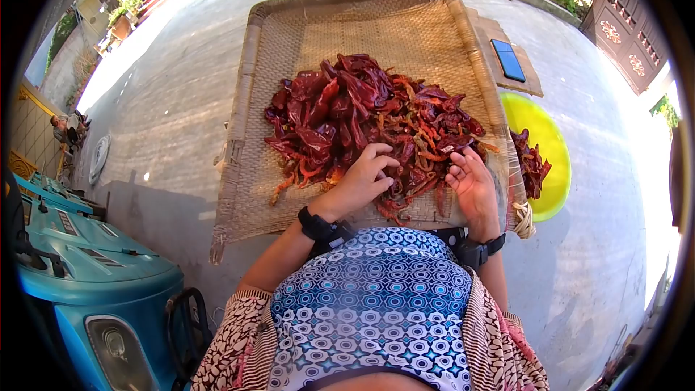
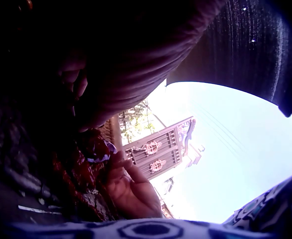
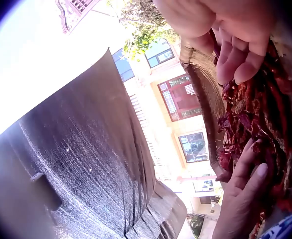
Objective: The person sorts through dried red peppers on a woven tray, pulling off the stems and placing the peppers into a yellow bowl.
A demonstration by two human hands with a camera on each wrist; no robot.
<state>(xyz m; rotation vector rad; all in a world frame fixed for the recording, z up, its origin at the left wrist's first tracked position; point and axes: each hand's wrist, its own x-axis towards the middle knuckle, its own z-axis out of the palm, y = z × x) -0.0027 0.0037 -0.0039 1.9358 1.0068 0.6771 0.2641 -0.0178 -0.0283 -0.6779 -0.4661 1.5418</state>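
Observation:
A heap of dried red chili peppers (image 1: pixel 340 101) lies in a large woven tray (image 1: pixel 289 40), glossy dark pods to the left, thinner orange-red ones to the right. My left hand (image 1: pixel 362 177) reaches into the near side of the heap, its bent fingers (image 3: pixel 243 167) and thumb touching pods. Whether it grips one, I cannot tell. At the heap's right edge, my right hand (image 1: pixel 474 185) is turned palm inward with curled fingers (image 3: pixel 243 62). A dark red sliver of chili pepper (image 3: pixel 216 44) shows between its thumb and fingers.
Right of the tray stands a yellow-green basin (image 1: pixel 554 152) with more dried chilies (image 1: pixel 532 166). A blue phone (image 1: pixel 508 60) lies on cardboard (image 1: pixel 532 76) beyond it. A teal vehicle (image 1: pixel 101 275) is close on the left. Concrete ground (image 1: pixel 166 130) surrounds the tray.

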